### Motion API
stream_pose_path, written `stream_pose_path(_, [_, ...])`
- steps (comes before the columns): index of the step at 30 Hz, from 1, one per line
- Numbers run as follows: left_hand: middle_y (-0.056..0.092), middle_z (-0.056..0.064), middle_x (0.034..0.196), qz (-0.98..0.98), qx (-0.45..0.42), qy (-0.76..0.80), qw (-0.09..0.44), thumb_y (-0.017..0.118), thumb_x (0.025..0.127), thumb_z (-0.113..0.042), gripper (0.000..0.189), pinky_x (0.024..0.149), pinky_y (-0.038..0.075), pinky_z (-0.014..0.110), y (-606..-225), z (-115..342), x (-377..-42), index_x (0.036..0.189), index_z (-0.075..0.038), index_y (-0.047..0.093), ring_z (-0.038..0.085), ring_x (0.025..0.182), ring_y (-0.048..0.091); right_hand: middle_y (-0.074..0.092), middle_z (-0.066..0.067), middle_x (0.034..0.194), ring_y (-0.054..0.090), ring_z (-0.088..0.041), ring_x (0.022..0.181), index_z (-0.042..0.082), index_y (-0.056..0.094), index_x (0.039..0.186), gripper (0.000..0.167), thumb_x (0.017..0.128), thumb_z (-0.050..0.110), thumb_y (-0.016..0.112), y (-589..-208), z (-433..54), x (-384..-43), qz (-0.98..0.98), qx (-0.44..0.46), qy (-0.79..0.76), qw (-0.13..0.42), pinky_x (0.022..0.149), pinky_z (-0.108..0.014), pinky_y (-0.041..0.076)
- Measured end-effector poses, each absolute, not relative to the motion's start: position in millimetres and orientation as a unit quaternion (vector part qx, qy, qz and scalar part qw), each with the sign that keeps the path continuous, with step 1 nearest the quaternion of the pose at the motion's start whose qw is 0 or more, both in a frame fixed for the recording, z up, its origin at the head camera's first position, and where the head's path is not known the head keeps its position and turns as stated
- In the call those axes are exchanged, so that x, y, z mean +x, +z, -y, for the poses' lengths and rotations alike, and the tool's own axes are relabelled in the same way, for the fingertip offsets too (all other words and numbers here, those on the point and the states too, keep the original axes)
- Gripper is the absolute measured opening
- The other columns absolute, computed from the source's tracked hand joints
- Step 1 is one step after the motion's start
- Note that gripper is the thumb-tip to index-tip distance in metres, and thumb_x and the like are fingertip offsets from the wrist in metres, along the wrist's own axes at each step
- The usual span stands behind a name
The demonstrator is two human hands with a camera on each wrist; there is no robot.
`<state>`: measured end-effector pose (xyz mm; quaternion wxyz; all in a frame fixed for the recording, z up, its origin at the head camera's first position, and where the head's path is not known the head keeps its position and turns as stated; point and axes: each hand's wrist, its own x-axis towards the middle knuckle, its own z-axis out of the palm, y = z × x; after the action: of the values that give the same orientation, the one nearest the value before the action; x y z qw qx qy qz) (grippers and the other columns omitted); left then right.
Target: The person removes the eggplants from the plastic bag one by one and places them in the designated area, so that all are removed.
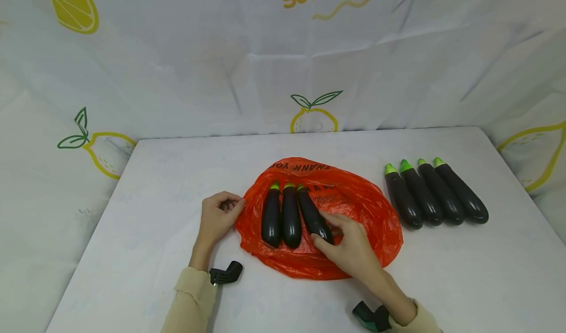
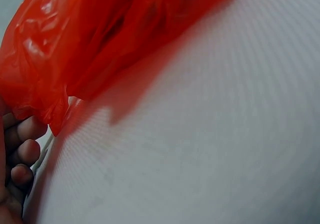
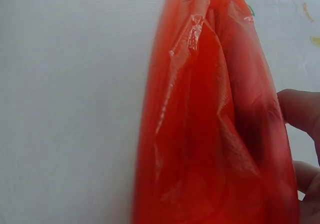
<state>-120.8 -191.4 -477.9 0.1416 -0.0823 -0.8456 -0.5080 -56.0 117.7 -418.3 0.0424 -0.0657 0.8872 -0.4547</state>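
Note:
A red plastic bag (image 1: 367,195) with dark print lies spread on the table, its edge raised around three dark eggplants with green tops. My right hand (image 1: 349,242) grips the lower end of the rightmost eggplant (image 1: 313,217) inside the bag. Beside it lie the middle eggplant (image 1: 291,220) and the left eggplant (image 1: 271,219). At the bag's left rim, my left hand (image 1: 219,215) pinches the plastic between thumb and curled fingers. In the left wrist view the fingers (image 2: 27,151) curl by the hanging bag edge (image 2: 55,74). The bag wall (image 3: 200,134) hides most of the right wrist view.
Several more eggplants (image 1: 435,195) lie in a slanted row on the table, right of the bag. The white table (image 1: 168,176) meets a white cloth backdrop (image 1: 190,87) with lemon drawings behind and at both sides. Each wrist wears a black device (image 1: 226,273).

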Motion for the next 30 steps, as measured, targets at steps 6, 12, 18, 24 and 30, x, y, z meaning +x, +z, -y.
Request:
stream_pose_path(6, [0.068, 0.007, 0.070, 0.845, -0.082, -0.509, 0.140, 0.077, 0.087, -0.007, 0.004, 0.057, 0.042, 0.017, -478.2, 191.5, -121.2, 0.084, -0.006, 0.078, 0.007, 0.061, 0.048, 0.072, -0.014, 0.120, 0.068, -0.018, 0.088, 0.003, 0.068, 0.131, 0.052, 0.082, 0.012, 0.082, -414.7, -120.5, -53.6, -0.886, -0.068, -0.458, 0.036, 0.073, -0.023, 0.059])
stream_pose_path(12, [0.067, 0.008, 0.070, 0.844, -0.085, -0.511, 0.139, 0.077, 0.087, -0.007, 0.004, 0.057, 0.042, 0.016, -477.0, 190.7, -121.1, 0.085, -0.005, 0.078, 0.007, 0.061, 0.048, 0.072, -0.015, 0.124, 0.070, -0.021, 0.093, 0.002, 0.069, 0.129, 0.049, 0.082, 0.010, 0.082, -411.6, -122.8, -50.2, -0.885, -0.078, -0.459, 0.028, 0.076, -0.029, 0.062])
stream_pose_path(18, [0.067, 0.008, 0.069, 0.843, -0.085, -0.512, 0.142, 0.077, 0.087, -0.007, 0.003, 0.057, 0.042, 0.016, -477.3, 190.5, -121.1, 0.084, -0.005, 0.078, 0.007, 0.061, 0.048, 0.071, -0.013, 0.125, 0.069, -0.020, 0.096, 0.003, 0.069, 0.130, 0.050, 0.082, 0.011, 0.082, -407.3, -123.8, -45.6, -0.886, -0.078, -0.456, 0.031, 0.076, -0.030, 0.062])
stream_pose_path(24, [0.067, 0.008, 0.070, 0.843, -0.084, -0.512, 0.143, 0.077, 0.087, -0.007, 0.003, 0.058, 0.042, 0.016, -477.3, 191.2, -120.4, 0.085, -0.004, 0.078, 0.006, 0.062, 0.048, 0.071, -0.013, 0.125, 0.068, -0.021, 0.097, 0.004, 0.070, 0.129, 0.049, 0.083, 0.012, 0.081, -403.2, -125.2, -42.6, -0.885, -0.072, -0.458, 0.042, 0.077, -0.032, 0.062])
stream_pose_path(30, [0.067, 0.008, 0.069, 0.848, -0.079, -0.505, 0.140, 0.078, 0.086, -0.006, 0.003, 0.057, 0.041, 0.017, -475.6, 190.4, -120.0, 0.083, -0.005, 0.077, 0.006, 0.061, 0.048, 0.072, -0.012, 0.124, 0.069, -0.021, 0.098, 0.003, 0.070, 0.129, 0.049, 0.083, 0.011, 0.082, -399.2, -127.1, -39.6, -0.885, -0.076, -0.458, 0.036, 0.077, -0.032, 0.063])
